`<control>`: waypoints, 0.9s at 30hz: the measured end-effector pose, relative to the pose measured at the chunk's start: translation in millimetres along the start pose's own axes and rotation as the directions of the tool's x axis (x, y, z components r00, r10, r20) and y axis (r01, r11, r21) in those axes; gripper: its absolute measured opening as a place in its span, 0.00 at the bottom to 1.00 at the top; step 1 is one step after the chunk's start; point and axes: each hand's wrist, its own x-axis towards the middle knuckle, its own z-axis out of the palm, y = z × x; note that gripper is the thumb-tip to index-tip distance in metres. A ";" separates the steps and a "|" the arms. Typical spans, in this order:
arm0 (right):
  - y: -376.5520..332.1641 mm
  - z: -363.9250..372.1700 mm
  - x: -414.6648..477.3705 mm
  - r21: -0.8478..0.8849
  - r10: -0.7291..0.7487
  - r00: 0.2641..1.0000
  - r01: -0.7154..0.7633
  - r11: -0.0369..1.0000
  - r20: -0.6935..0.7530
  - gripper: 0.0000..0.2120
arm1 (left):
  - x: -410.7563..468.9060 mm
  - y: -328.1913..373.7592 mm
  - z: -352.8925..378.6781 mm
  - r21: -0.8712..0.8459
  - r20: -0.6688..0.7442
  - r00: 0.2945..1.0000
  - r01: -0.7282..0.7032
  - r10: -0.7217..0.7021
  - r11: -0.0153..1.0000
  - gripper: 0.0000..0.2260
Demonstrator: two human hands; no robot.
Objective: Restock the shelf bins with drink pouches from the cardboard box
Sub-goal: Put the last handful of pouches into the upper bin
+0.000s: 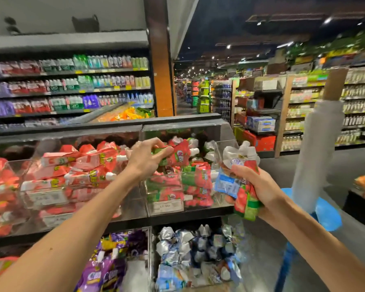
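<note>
Several drink pouches in play, head view only. Pinched in the left hand (144, 157), fingers curled round its green end: one red strawberry pouch (178, 154), held above the heaped clear bin (164, 205) at the right end of the upper shelf (190, 214). Clutched in the right hand (255, 186), fingers wrapped tight: a mixed bunch of pouches (243, 186), red-green and silver-blue, near the shelf's right end. No cardboard box in view.

Likely trouble: with that bin already piled near its rim, could send the new pouch sliding over the front wall or into the neighbouring pink pouches (72, 165). Could also drop one from the crowded right fist, or land a silver-blue pouch among the red ones.
</note>
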 end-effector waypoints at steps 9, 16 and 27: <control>9.9 3.3 8.9 -0.068 0.060 0.998 -0.057 0.996 0.030 0.27 | 23.9 -7.1 6.0 0.513 0.202 0.960 -0.271 0.192 0.815 0.20; 17.5 9.9 27.0 -0.054 0.073 0.985 -0.065 0.996 0.156 0.24 | 16.1 -1.1 2.4 0.567 0.272 0.945 -0.308 0.180 0.764 0.22; -18.0 14.7 67.8 -0.086 0.085 0.916 -0.056 0.995 0.393 0.19 | -10.7 82.5 9.9 -0.347 0.283 0.951 -0.017 0.123 0.938 0.12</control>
